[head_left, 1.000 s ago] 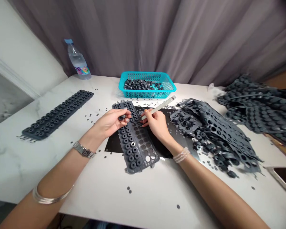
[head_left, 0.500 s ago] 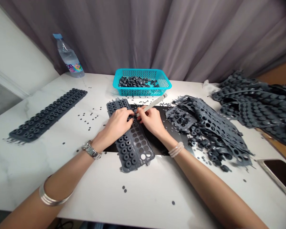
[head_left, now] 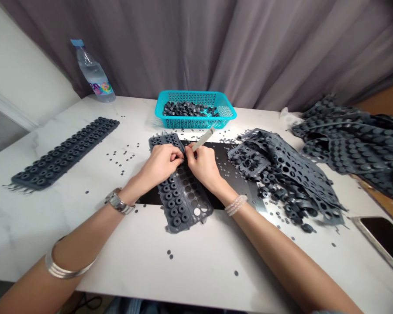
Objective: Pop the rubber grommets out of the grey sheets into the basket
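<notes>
A dark grey moulded rubber sheet lies in front of me, partly over a black mat. Ring-shaped pieces stand in rows on its left half; round holes run down its right half. My left hand is closed in a pinch at the sheet's upper middle, its fingertips hiding what they grip there. My right hand is closed around a slim pale-handled tool, its handle slanting up to the right. The tool's working tip is hidden at the sheet, close beside my left fingertips.
A turquoise basket of loose black pieces stands behind. Another rubber sheet lies left, near a water bottle. To the right are punched sheets with loose rings, a heap of uncut sheets and a phone. Small black discs dot the table.
The tool's handle now tips more upright and further left. My right hand has shifted slightly left, towards my left fingertips. The view has tilted a little.
</notes>
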Demonstrator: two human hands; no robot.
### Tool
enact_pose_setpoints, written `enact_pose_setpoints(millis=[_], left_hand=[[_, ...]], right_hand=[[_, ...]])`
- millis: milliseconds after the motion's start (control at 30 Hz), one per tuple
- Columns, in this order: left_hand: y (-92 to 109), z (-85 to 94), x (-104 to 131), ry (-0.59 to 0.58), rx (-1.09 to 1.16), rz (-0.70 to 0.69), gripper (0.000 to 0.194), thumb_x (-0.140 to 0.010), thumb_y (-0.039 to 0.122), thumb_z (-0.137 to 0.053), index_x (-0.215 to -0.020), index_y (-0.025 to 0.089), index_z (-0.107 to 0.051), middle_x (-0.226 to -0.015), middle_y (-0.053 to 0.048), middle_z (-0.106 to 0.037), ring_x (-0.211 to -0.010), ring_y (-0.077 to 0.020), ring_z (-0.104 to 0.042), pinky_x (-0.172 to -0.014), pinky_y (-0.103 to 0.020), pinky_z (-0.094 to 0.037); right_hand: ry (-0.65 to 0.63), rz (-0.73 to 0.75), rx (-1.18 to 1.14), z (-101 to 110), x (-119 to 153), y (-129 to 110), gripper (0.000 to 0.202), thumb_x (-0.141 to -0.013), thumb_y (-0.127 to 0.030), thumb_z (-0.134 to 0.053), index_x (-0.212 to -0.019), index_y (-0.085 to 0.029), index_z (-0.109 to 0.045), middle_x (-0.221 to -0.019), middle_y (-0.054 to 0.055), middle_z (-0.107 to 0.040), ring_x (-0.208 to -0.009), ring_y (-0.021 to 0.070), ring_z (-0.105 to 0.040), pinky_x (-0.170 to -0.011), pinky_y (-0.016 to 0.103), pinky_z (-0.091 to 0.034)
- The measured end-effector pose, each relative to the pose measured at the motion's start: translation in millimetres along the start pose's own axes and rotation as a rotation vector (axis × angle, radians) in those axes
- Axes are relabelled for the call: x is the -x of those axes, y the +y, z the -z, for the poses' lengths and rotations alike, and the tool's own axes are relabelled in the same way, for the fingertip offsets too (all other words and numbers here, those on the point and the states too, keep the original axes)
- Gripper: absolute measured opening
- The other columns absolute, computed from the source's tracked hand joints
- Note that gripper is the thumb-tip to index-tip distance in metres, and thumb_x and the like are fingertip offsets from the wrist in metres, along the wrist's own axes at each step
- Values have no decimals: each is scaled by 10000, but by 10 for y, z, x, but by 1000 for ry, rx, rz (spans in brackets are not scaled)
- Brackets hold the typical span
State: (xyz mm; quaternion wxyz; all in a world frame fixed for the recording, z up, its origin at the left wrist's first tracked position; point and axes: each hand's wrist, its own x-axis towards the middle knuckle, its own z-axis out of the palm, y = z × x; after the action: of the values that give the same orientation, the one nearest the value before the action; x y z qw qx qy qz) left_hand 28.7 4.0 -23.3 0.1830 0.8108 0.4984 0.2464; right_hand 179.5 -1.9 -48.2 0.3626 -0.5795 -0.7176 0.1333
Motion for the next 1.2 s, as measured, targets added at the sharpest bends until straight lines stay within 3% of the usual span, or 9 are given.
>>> enact_pose_setpoints(millis=[100,233,333,500,633,800,933,1067,1200], left_hand=[[-35,107,24,47,457,260,70,-736,191,-712,-785,144,-724,-642,14,-537,-591,-104,-443,-564,-240,-345],[-143,181,13,10,1250,576,42,-771,70,-661,-738,97,-666,-702,-21,-543,-565,-55,-418,-454,-163,-289],[-182,198,-5,-40,1526,713,103,-824,32,-578,-775,58,-665,-801,-103,-605,-609,-64,-482,-461,-141,-356],[-146,215,1,-64,1672,757,187,-854,14,-493,-901,32,-673,-843,-142,-627,-671,-97,-544,-524,-155,-456],[-140,231,10,-56,1692,741,239,-820,-2,-474,-958,17,-668,-868,-156,-629,-724,-121,-583,-583,-172,-507],[-151,241,24,-69,1650,670,277,-760,-25,-504,-972,29,-674,-894,-146,-659,-787,-141,-634,-662,-188,-542],[-120,243,49,-93,1600,589,360,-742,-58,-506,-1035,62,-677,-969,-143,-697,-942,-180,-667,-846,-253,-549],[-97,250,62,-92,1603,573,305,-772,4,-516,-1024,48,-681,-1011,-169,-705,-1024,-225,-664,-939,-323,-526],[-96,249,55,-64,1582,553,247,-828,101,-501,-971,54,-697,-1012,-181,-699,-1019,-231,-654,-901,-348,-532]], right_hand=[[-9,-58,-99,27,-15,12,286,-935,-261,-461,-751,-176,-663,-633,37,-675,-593,165,-634,-606,244,-393],[-8,-143,-239,43,-26,64,303,-923,-333,-476,-766,-175,-683,-593,29,-664,-559,168,-630,-593,250,-444],[8,-193,-326,30,-28,109,335,-914,-377,-473,-763,-171,-689,-586,32,-666,-551,174,-636,-582,259,-477],[22,-235,-418,22,-26,138,337,-905,-385,-468,-779,-164,-689,-585,30,-669,-498,170,-630,-562,270,-495],[90,-224,-394,47,-16,112,340,-902,-400,-473,-777,-169,-688,-607,39,-677,-565,187,-651,-587,270,-497],[125,-218,-383,88,-1,66,343,-909,-401,-465,-766,-175,-679,-602,37,-672,-566,186,-648,-601,270,-491],[123,-210,-410,86,10,55,335,-910,-401,-463,-778,-179,-676,-608,32,-675,-567,185,-654,-606,269,-497],[118,-213,-434,80,11,43,322,-904,-399,-477,-787,-177,-679,-614,32,-672,-571,186,-661,-602,272,-512],[76,-209,-508,79,12,9,315,-895,-407,-489,-796,-170,-672,-632,33,-667,-545,179,-654,-560,268,-526]])
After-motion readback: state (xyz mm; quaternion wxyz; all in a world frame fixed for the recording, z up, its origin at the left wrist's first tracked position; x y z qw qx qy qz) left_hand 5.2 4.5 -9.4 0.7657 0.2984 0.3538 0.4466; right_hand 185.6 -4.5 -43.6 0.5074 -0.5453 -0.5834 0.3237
